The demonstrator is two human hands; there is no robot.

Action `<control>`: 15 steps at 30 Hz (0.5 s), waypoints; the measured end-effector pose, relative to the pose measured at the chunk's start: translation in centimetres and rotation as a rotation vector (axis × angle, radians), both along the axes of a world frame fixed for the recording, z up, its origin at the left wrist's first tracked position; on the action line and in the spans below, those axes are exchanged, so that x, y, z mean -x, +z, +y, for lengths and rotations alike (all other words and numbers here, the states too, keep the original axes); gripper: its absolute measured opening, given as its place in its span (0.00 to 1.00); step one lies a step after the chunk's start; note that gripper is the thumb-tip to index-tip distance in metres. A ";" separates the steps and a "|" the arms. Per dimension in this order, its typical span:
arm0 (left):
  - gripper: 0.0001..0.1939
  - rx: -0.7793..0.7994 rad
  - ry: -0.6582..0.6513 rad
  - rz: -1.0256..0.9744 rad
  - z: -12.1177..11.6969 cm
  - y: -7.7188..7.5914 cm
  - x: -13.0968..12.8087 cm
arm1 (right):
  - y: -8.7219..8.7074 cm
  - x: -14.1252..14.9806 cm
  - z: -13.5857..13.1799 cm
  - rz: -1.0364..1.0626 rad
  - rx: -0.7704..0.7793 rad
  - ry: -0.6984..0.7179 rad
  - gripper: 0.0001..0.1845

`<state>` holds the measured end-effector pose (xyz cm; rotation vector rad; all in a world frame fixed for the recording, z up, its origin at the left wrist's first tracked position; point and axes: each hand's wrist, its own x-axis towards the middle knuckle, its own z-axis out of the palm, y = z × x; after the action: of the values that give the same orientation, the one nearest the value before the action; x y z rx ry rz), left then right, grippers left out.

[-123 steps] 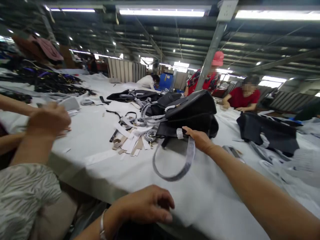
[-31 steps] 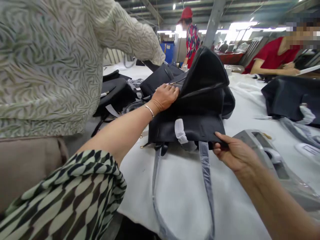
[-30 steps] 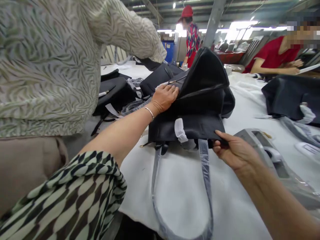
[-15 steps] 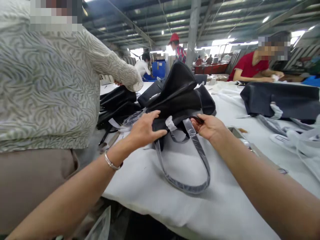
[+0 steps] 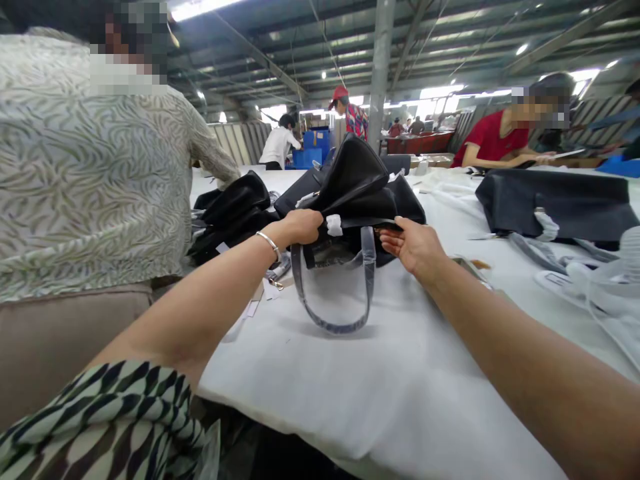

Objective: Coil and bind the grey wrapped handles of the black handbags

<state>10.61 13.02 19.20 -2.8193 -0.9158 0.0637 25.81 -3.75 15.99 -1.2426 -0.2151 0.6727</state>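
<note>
Wears a silver bangle point(image 5: 270, 245) and a printed sleeve point(image 5: 115, 413).
Has the bangle, thin and rounded, just behind the grip of the left hand point(image 5: 304, 227); farther back, shows the sleeve in folds, cream with wavy blackish-green and brown shapes. Shows a bare right forearm point(image 5: 520, 340) behind the other grip.

Smooth, softly glossy bag point(image 5: 361, 200), perhaps leather

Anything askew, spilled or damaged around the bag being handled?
No spill or damage that I can make out. Untidy: a gold-coloured clasp and pale strips lie on the white table cover, left of the wrapped handle. The black bag, gripped by left hand and right hand, sits tilted, likely from handling.
</note>
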 end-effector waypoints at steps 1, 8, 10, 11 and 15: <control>0.20 -0.010 -0.011 0.012 0.5 0.5 -0.4 | -0.6 0.7 -0.8 -0.126 -0.013 -0.061 0.08; 0.22 -0.044 -0.068 0.060 0.8 0.3 -2.2 | -3.0 6.8 -2.5 -1.479 0.179 0.363 0.14; 0.22 -0.052 -0.081 0.073 0.5 0.3 -2.2 | -3.5 7.5 -0.1 -1.762 0.527 0.625 0.16; 0.21 -0.057 -0.087 0.079 0.4 0.4 -2.1 | -3.9 7.6 1.4 -1.828 0.671 0.692 0.17; 0.20 -0.075 -0.103 0.101 0.5 0.8 -2.1 | -6.3 6.8 6.0 -1.798 0.873 0.833 0.16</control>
<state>12.73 13.50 20.02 -2.7607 -0.7345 0.1532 19.00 2.27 9.66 -2.3284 -2.1844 0.0590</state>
